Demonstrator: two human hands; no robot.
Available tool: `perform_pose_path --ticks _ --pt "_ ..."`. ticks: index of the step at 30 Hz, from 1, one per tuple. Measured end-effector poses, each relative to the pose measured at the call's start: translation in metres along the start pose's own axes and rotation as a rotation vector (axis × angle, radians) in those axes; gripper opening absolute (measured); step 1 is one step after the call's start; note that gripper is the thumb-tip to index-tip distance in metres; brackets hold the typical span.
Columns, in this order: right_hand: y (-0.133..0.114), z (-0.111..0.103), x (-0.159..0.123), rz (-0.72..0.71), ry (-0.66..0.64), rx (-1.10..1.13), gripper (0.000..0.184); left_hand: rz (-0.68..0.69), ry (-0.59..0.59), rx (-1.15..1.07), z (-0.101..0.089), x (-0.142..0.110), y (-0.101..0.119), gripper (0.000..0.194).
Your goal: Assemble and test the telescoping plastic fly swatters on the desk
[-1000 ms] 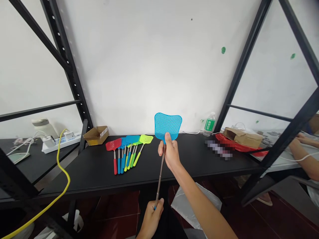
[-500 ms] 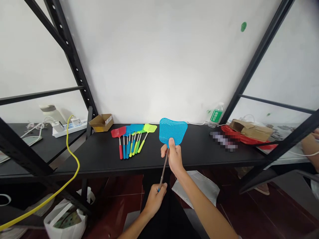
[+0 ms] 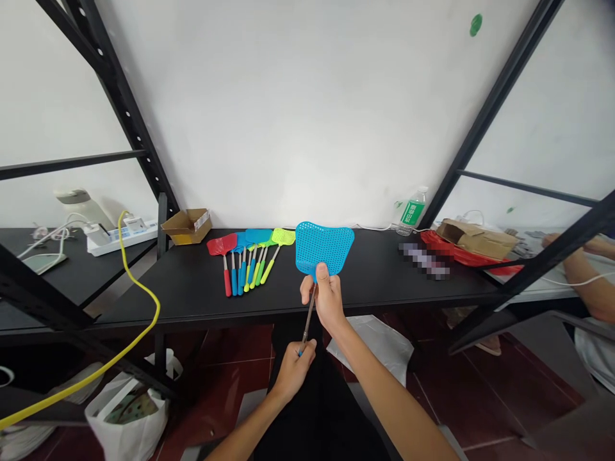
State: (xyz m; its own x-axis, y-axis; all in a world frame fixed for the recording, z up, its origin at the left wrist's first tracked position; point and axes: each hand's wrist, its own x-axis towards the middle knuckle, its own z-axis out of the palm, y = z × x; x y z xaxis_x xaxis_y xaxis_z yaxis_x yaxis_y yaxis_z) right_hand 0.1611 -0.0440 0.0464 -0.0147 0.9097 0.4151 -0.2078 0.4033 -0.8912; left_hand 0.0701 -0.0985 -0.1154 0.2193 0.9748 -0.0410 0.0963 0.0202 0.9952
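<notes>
The left hand (image 3: 294,368) holds the low end of a blue fly swatter (image 3: 324,246), and the right hand (image 3: 327,298) grips it just under its flat top with little holes, up off the black desk (image 3: 375,288). More swatters (image 3: 258,237), red, blue, green and yellow, lie bunched on the desk, near a small open box (image 3: 187,238).

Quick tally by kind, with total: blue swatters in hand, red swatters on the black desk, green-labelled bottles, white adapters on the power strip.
Held blue swatter: 1
Red swatter: 1
Green-labelled bottle: 1
White adapters on the power strip: 2
Total: 5
</notes>
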Motion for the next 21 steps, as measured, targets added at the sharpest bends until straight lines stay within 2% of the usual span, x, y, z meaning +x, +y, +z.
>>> perform_pose_path --ticks 8,16,18,21 --pt "0.029 0.0 -0.032 0.052 -0.029 -0.034 0.075 0.018 -0.002 -0.004 0.0 0.001 -0.003 0.06" --pt "0.066 -0.003 -0.07 0.111 -0.084 -0.067 0.072 0.076 0.062 -0.109 -0.002 -0.003 -0.001 0.041" --pt "0.07 -0.006 -0.073 0.117 -0.088 -0.082 0.071 0.075 0.062 -0.128 -0.002 -0.003 0.0 0.035" --pt "0.067 -0.009 -0.072 0.106 -0.096 -0.115 0.069 0.047 0.058 -0.121 -0.002 -0.002 -0.003 0.04"
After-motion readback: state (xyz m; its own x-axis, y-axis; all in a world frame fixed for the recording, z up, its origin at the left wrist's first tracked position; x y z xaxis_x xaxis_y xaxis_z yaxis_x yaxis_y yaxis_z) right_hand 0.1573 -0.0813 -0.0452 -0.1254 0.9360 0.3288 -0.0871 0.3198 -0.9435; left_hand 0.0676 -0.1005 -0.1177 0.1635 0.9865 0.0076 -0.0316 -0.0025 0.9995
